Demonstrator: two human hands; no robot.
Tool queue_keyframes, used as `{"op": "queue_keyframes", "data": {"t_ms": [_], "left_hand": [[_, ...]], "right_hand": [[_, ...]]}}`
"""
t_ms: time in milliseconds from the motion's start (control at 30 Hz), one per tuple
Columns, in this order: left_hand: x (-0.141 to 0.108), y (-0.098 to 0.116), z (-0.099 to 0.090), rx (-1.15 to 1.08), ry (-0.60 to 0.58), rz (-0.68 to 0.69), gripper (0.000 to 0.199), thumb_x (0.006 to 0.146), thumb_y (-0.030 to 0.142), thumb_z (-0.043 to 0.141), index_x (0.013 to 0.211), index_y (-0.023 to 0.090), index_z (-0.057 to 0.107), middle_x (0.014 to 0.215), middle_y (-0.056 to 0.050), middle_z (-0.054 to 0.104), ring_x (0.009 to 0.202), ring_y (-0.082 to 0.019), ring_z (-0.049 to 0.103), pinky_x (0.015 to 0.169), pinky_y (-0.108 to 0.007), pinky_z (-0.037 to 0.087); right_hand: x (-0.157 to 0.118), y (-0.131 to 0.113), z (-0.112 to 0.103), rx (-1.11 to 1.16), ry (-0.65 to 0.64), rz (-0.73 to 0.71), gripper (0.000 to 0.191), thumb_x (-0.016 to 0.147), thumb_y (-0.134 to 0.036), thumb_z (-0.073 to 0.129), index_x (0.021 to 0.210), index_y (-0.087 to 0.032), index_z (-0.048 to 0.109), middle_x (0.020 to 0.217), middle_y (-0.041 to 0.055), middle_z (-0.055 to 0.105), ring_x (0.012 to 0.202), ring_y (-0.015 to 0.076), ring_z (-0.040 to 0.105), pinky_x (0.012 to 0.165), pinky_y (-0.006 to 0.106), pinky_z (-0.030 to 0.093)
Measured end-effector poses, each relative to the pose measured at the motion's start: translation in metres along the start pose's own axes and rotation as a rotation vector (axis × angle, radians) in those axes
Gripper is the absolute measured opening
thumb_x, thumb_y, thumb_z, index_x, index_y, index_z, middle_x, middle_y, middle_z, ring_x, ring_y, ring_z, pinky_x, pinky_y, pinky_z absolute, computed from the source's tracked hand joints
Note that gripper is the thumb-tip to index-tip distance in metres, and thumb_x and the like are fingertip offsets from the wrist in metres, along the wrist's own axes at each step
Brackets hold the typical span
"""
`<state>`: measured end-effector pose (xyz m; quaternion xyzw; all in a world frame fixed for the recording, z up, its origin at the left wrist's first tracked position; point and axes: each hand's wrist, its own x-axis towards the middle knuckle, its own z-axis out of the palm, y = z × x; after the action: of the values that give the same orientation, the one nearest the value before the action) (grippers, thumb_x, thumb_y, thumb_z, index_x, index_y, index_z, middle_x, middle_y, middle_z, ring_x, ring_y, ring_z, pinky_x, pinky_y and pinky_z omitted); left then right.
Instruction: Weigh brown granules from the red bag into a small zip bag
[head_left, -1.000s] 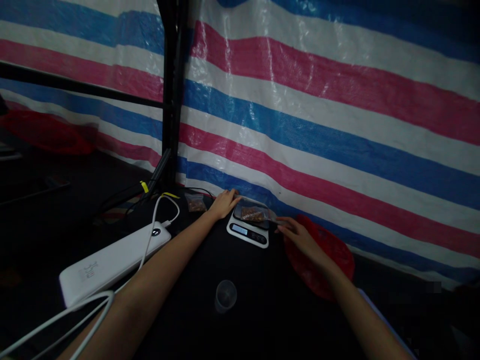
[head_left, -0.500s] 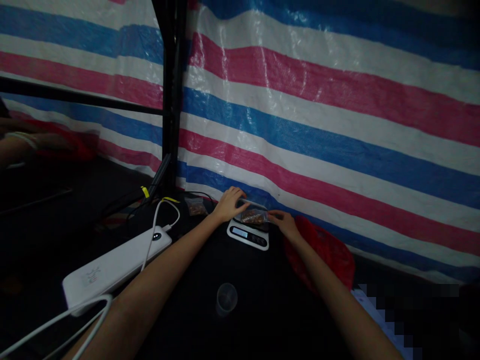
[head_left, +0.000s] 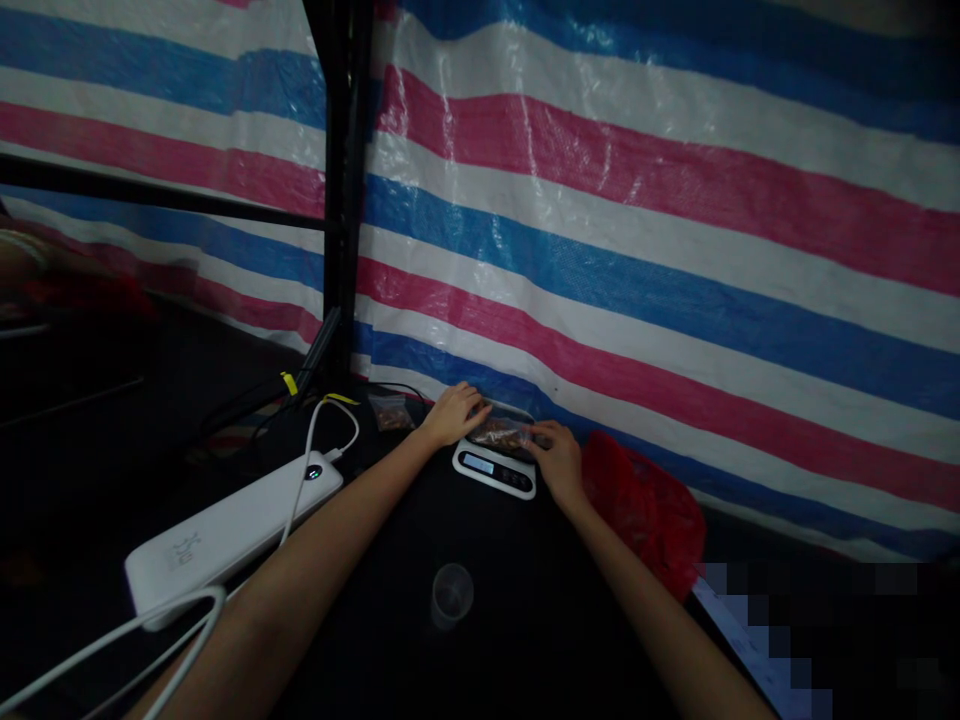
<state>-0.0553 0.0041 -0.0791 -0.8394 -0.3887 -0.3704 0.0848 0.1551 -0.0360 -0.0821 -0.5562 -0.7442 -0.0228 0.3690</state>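
A clear plastic bag with brown pieces in it (head_left: 501, 434) lies on a small white digital scale (head_left: 495, 478) whose display is lit. My left hand (head_left: 456, 413) is at the bag's left edge, with its fingers closed on it. At the right edge, the fingers of my right hand (head_left: 556, 455) pinch the bag. A second clear bag of brown pieces (head_left: 392, 413) rests to the left of my left hand. Nearer to me stands a small clear plastic cup (head_left: 452, 596) on the black surface.
A white power bank (head_left: 232, 535) with a white cable lies at the left. Red plastic bag (head_left: 645, 505) and papers (head_left: 746, 640) are at the right. A black metal post (head_left: 341, 200) stands before the striped sheet. Another person's arm (head_left: 30, 262) shows at far left.
My right hand has moved slightly in toward the scale, and the bag lies flatter on it. At the far left, the other person's arm and a red bag have shifted left.
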Motion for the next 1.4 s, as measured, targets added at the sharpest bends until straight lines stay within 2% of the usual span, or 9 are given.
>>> {"op": "queue_keyframes", "data": {"t_ms": [67,167,367,533,700,867,1133,1400], "left_hand": [[0.000,-0.001,0.002,0.015,0.008,0.007,0.034,0.089,0.035,0.033,0.075,0.015,0.057,0.077,-0.006,0.055,0.080,-0.018,0.045,0.077,-0.032,0.037],[0.000,-0.002,0.003,0.045,0.014,0.019,0.035,0.090,0.034,0.031,0.074,0.015,0.056,0.076,-0.006,0.055,0.079,-0.017,0.045,0.076,-0.031,0.037],[0.000,-0.005,0.005,0.117,0.017,0.024,0.034,0.090,0.030,0.030,0.076,0.015,0.057,0.077,-0.005,0.055,0.080,-0.017,0.044,0.075,-0.030,0.037],[0.000,-0.007,0.008,0.166,0.015,0.007,0.032,0.090,0.026,0.031,0.075,0.014,0.057,0.077,-0.005,0.053,0.081,-0.018,0.044,0.074,-0.031,0.036],[0.000,-0.006,0.008,0.176,0.009,0.011,0.031,0.089,0.025,0.032,0.074,0.014,0.056,0.077,-0.005,0.053,0.081,-0.017,0.044,0.074,-0.031,0.036],[-0.001,-0.006,0.009,0.185,0.000,0.014,0.030,0.089,0.025,0.032,0.075,0.014,0.057,0.077,-0.005,0.053,0.081,-0.017,0.044,0.074,-0.031,0.036],[-0.001,-0.007,0.009,0.185,-0.007,0.012,0.031,0.089,0.025,0.032,0.072,0.014,0.056,0.075,-0.005,0.053,0.080,-0.017,0.043,0.072,-0.031,0.036],[-0.001,-0.008,0.009,0.176,-0.005,0.003,0.030,0.089,0.024,0.033,0.073,0.014,0.057,0.076,-0.005,0.053,0.080,-0.017,0.044,0.073,-0.031,0.036]], "right_hand": [[-0.001,0.002,0.007,0.101,0.022,-0.038,0.023,0.076,-0.030,0.051,0.090,-0.018,0.066,0.096,0.0073,0.063,0.090,0.0208,0.054,0.081,0.036,0.040],[-0.003,0.002,0.013,0.161,-0.021,-0.060,0.026,0.079,-0.028,0.049,0.097,-0.019,0.065,0.097,0.0067,0.065,0.094,0.0205,0.055,0.084,0.036,0.038],[-0.006,-0.008,0.012,-0.030,-0.093,0.015,0.025,0.079,-0.036,0.052,0.099,-0.025,0.063,0.101,0.0028,0.064,0.098,0.0224,0.052,0.083,0.038,0.034],[-0.004,-0.018,0.010,-0.128,-0.134,-0.024,0.023,0.078,-0.037,0.054,0.097,-0.027,0.062,0.103,0.0025,0.063,0.100,0.0233,0.050,0.078,0.036,0.031],[-0.006,-0.022,0.009,-0.160,-0.110,-0.058,0.022,0.079,-0.036,0.054,0.096,-0.025,0.062,0.101,0.0031,0.063,0.097,0.0224,0.051,0.076,0.035,0.029],[-0.004,-0.018,0.012,-0.108,-0.094,-0.086,0.017,0.080,-0.030,0.052,0.091,-0.022,0.062,0.096,0.0048,0.063,0.093,0.0218,0.053,0.076,0.035,0.032],[-0.003,-0.010,0.018,0.025,-0.062,-0.259,0.016,0.080,-0.012,0.045,0.089,-0.015,0.059,0.088,0.0086,0.059,0.087,0.0213,0.052,0.080,0.035,0.040],[-0.001,-0.014,0.009,0.103,-0.096,-0.285,0.020,0.078,-0.008,0.042,0.087,-0.015,0.058,0.085,0.0079,0.058,0.081,0.0195,0.054,0.075,0.033,0.043]]}}
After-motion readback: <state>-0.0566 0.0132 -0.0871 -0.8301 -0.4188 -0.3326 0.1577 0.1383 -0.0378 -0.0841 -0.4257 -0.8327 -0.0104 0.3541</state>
